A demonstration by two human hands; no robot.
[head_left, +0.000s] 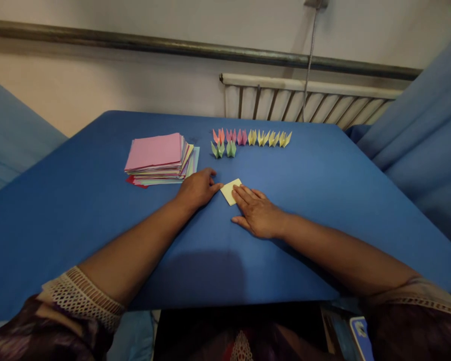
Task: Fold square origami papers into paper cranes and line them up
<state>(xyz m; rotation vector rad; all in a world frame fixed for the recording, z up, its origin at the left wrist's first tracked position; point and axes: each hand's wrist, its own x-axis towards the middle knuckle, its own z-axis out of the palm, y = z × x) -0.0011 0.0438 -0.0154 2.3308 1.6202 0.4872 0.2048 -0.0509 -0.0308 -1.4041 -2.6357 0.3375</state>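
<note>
A small folded square of pale yellow paper (228, 192) lies flat on the blue table, turned so its corners point outward. My right hand (261, 211) is laid flat, its stretched fingertips pressing on the paper's right part and hiding it. At the paper's left corner rests the thumb tip of my left hand (198, 188). That hand's other fingers are bent, with a gap between thumb and forefinger and nothing held in it. Behind the paper stand green folded paper cranes (231, 149), in front of a row with pink cranes (242, 137) and yellow cranes (274, 139).
A thick stack of coloured paper sheets (155, 152), pink on top, sits just behind my left hand. The blue tabletop (315, 185) reaches back to a wall with a radiator (311, 87) and a pipe (165, 46). Blue curtains (428, 120) hang at both sides.
</note>
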